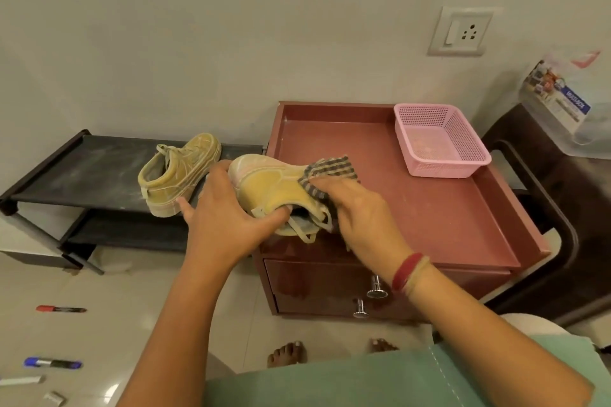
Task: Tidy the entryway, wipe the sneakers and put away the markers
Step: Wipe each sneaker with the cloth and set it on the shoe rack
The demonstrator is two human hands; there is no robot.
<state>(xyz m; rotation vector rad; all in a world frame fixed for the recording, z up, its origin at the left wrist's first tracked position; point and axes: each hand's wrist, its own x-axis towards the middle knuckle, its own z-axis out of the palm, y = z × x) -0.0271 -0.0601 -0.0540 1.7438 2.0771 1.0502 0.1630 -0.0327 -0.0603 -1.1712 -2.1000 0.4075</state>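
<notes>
My left hand (224, 215) grips a yellow sneaker (267, 185) by its heel and collar, holding it on its side over the left edge of a reddish-brown cabinet top (413, 208). My right hand (357, 208) holds a grey checked cloth (330, 172) against the sneaker's side. A second dusty yellow sneaker (175, 172) stands on the dark low shoe rack (82, 172) to the left. On the floor at the lower left lie a red marker (61, 309), a blue marker (53, 363) and a white marker (21, 381).
An empty pink plastic basket (439, 142) sits at the cabinet's back right. The cabinet has two drawers with metal knobs (375, 287). A dark chair (555, 208) with a plastic bag (562, 99) stands to the right. A small cap (54, 398) lies on the tiled floor.
</notes>
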